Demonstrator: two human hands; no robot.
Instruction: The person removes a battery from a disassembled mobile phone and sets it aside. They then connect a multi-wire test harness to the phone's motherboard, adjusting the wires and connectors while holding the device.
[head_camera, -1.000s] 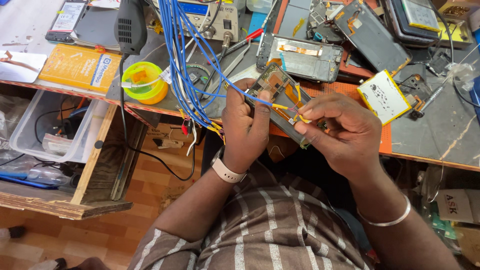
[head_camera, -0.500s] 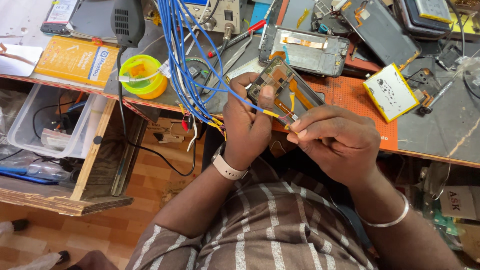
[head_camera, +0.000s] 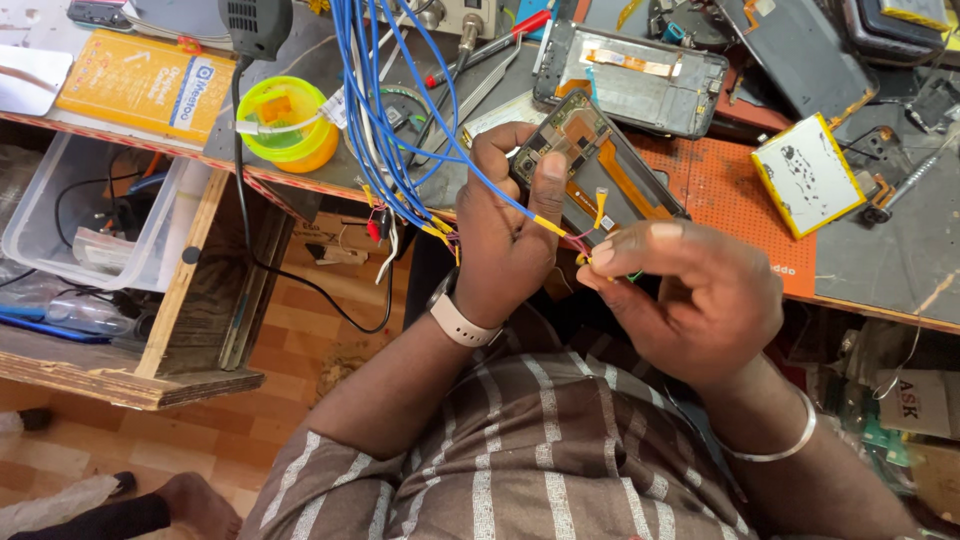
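Head view: 1 bundle of blue wires (head_camera: 385, 120) hangs across the bench (head_camera: 880, 270), partly hiding the yellow tape roll (head_camera: 290, 122) area. Left hand (head_camera: 505, 235) grips opened phone (head_camera: 590, 165), long axis upper-left to lower-right, above the bench edge. Right hand (head_camera: 690, 295) pinches the yellow-tipped wire ends (head_camera: 590, 255). Loose battery (head_camera: 808, 175) lies right.

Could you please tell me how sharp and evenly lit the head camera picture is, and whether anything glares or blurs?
Head view: even, soft light with faint shadows; the left hand gripping the opened phone frame with orange flex cable is sharp, the right hand pinching thin wire ends is slightly soft; mild sheen on the white yellow-edged flat battery; the wooden floor below looks softer.
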